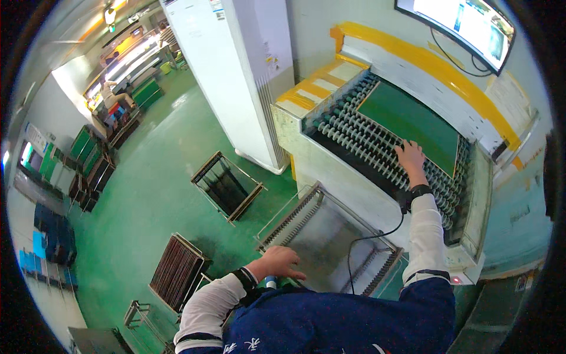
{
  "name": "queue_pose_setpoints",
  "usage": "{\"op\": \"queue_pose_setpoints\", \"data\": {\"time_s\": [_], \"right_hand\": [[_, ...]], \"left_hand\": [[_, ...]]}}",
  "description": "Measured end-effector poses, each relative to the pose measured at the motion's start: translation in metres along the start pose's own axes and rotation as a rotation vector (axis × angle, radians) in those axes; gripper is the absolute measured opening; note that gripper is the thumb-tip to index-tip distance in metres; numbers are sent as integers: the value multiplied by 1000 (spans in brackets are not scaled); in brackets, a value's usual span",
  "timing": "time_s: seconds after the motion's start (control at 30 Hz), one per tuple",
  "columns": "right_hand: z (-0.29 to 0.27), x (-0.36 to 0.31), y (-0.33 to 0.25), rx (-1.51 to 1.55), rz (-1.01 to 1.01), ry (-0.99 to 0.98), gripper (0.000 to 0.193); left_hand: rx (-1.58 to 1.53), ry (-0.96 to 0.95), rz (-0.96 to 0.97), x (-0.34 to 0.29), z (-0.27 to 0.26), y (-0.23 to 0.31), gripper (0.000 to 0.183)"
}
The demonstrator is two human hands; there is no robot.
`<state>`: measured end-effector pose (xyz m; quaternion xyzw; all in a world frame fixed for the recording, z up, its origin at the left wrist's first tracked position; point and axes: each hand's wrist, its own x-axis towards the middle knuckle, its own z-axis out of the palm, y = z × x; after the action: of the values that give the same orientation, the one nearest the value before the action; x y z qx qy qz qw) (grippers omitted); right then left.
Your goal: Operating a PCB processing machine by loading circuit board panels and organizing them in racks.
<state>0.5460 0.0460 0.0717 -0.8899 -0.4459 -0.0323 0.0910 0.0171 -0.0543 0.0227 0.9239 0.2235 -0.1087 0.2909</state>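
Observation:
A flat green panel (413,118) with a thin pale edge lies on the roller conveyor (359,144), toward the wall side. My right hand (410,158) reaches over the rollers with fingers stretched out at the panel's near edge; whether they touch it, I cannot tell. A dark band with a black cord circles that wrist. Low in front of my body, my left hand (280,261) is open, its fingers apart and nothing in them. It hangs beside the slotted metal rack (321,206) that stands against the machine.
A slotted rack (227,187) and a rack filled with dark boards (178,272) stand on the green floor to my left. A tall white cabinet (233,76) rises beside the conveyor. Above it hangs a screen (466,26). People work at far benches.

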Motion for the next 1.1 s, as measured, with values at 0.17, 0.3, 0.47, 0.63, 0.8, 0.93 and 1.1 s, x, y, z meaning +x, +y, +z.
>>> {"op": "queue_pose_setpoints", "data": {"time_s": [0.17, 0.3, 0.47, 0.63, 0.8, 0.93, 1.1], "right_hand": [[-2, 28, 7, 4, 6, -88, 68], [-5, 37, 17, 49, -39, -181, 73], [8, 19, 31, 120, -169, -46, 63], [-20, -88, -28, 428, -440, -19, 38], [-6, -211, -38, 485, -551, -57, 32], [15, -310, -67, 599, -496, -406, 52], [66, -384, -82, 555, -605, -582, 71]], "left_hand": [[4, 90, 26, 0, 16, -10, 69], [31, 148, 31, -6, 17, -6, 70], [11, 45, 16, -3, 10, -5, 70], [61, -60, -18, -3, 18, -11, 69], [83, -115, 44, 5, 17, -13, 75], [62, -146, 84, 0, 17, -17, 78], [101, -13, 142, 6, 50, -31, 80]]}}
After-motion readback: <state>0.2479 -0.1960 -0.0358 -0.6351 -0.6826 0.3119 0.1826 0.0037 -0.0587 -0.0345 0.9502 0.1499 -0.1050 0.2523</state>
